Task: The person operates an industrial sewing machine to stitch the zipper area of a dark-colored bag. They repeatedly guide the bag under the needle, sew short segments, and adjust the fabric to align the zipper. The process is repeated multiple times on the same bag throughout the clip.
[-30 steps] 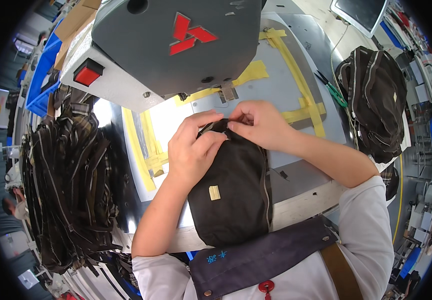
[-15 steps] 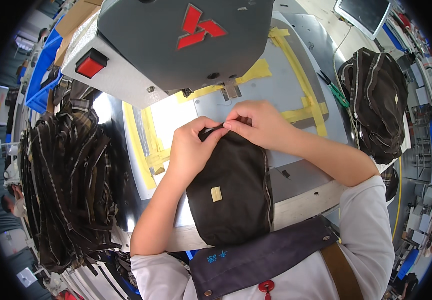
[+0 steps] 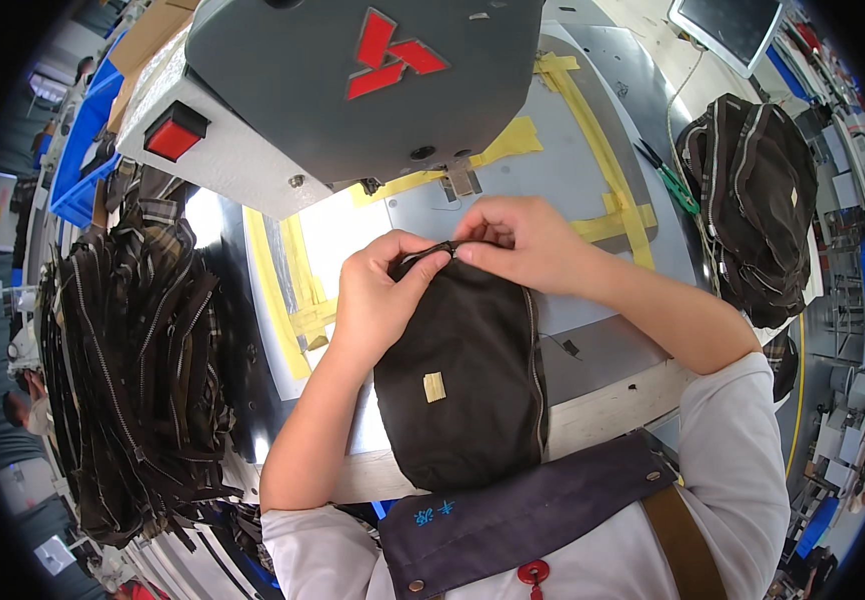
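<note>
A dark brown fabric bag piece [image 3: 468,380] lies over the table's front edge, with a zipper along its right side and a small yellowish tape patch on its face. My left hand [image 3: 378,290] pinches the top edge of this piece between thumb and fingers. Close beside it, my right hand [image 3: 518,245] pinches the same edge, the two thumb tips nearly touching. The fabric between the fingertips is bunched, and its fold is partly hidden. Just beyond my hands is the grey sewing machine head [image 3: 373,90], with a metal clamp [image 3: 461,183] under it.
To the left hangs a thick heap of dark zippered pieces [image 3: 133,370] beside a blue bin [image 3: 83,180]. On the right are stacked dark bag pieces [image 3: 753,210], green-handled snips [image 3: 675,188] and a screen [image 3: 731,30]. Yellow tape [image 3: 608,150] lines the work plate.
My fingertips have shifted slightly along the bag piece's top edge, and a bit of the edge now stands up between them. The machine head appears slightly farther left in view.
</note>
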The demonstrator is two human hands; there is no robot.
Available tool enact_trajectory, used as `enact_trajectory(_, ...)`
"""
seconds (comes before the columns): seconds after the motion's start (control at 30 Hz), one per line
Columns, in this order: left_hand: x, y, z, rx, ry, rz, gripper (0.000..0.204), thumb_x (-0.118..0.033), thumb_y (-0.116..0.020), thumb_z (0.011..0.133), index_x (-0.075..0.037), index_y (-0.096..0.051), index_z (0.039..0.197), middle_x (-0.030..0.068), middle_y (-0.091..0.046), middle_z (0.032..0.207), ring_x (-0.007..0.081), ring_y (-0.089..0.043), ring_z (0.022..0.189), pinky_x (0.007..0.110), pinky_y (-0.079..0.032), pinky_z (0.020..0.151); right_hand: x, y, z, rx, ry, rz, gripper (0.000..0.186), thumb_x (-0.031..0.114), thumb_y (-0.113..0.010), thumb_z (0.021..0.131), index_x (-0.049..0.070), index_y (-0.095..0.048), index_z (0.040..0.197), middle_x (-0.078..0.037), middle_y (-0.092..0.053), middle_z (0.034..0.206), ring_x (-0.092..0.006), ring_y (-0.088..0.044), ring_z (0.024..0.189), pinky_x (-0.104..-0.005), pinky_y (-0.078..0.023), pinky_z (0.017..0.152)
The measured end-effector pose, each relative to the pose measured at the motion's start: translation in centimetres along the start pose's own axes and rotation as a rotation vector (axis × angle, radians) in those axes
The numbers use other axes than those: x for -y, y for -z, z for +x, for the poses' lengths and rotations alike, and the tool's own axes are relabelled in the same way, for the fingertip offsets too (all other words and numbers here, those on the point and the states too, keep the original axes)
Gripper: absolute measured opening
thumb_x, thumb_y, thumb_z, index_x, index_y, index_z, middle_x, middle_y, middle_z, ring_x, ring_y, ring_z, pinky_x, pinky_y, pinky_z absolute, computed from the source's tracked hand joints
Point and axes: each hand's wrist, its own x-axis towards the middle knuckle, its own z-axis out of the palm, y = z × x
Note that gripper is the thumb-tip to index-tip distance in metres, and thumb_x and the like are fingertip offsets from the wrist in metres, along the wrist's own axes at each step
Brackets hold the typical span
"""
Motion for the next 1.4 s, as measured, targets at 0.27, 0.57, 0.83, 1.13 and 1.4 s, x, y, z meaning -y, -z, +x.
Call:
enact_trajectory(0.27, 0.7, 0.0, 0.3, -0.020, 0.012, -0.144, 0.012, -0.009, -0.072, 0.087, 0.001, -0.067, 0.092, 0.0025, -0.069, 0.081, 0.0075, -0.060, 0.074, 0.023, -0.049, 0.071, -0.4, -0.3, -0.1, -0.048, -0.048, -0.094, 0.017, 0.016, -0.070, 0.085, 0.000, -0.064, 0.089, -0.006, -0.063, 0.076, -0.0121, -0.058, 0.071, -0.0287, -0.048, 0.065)
enact_trajectory(0.57, -0.5, -0.6, -0.3, -0.040, -0.056, 0.058, 0.012, -0.007, -0.072, 0.085, 0.001, -0.067, 0.093, 0.0059, -0.069, 0.081, 0.0099, -0.063, 0.076, 0.025, -0.050, 0.073, -0.6, -0.8, 0.5, -0.028, 0.031, 0.001, 0.016, 0.015, -0.070, 0.085, 0.002, -0.064, 0.092, -0.006, -0.064, 0.079, -0.0138, -0.059, 0.072, -0.0289, -0.049, 0.067)
enact_trajectory(0.83, 0.2, -0.4, -0.2, -0.017, -0.060, -0.110, 0.009, -0.005, -0.070, 0.088, 0.001, -0.065, 0.093, 0.0008, -0.066, 0.086, 0.0061, -0.057, 0.074, 0.020, -0.047, 0.068, 0.1, 0.2, 0.3, 0.043, 0.020, -0.111, 0.014, 0.009, -0.069, 0.087, 0.000, -0.063, 0.096, -0.004, -0.063, 0.091, -0.0097, -0.059, 0.081, -0.0258, -0.048, 0.071)
enact_trajectory(1.13, 1.3, -0.6, 0.4, -0.049, -0.216, 0.009, 0.008, -0.005, -0.069, 0.088, 0.001, -0.065, 0.092, 0.0036, -0.066, 0.087, 0.0095, -0.059, 0.077, 0.023, -0.048, 0.073, 0.0, -0.2, 0.3, -0.010, 0.026, -0.306, 0.024, 0.023, -0.070, 0.085, 0.003, -0.066, 0.097, -0.012, -0.067, 0.090, -0.0253, -0.064, 0.080, -0.0351, -0.050, 0.071)
enact_trajectory(1.4, 0.7, -0.7, 1.0, -0.078, -0.045, -0.049, 0.011, -0.007, -0.071, 0.085, 0.001, -0.067, 0.091, 0.0035, -0.067, 0.078, 0.0095, -0.059, 0.070, 0.025, -0.049, 0.069, -0.4, 1.5, 0.0, -0.117, 0.179, -0.489, 0.016, 0.017, -0.071, 0.085, 0.003, -0.070, 0.092, -0.007, -0.065, 0.087, -0.0162, -0.060, 0.073, -0.0309, -0.049, 0.066)
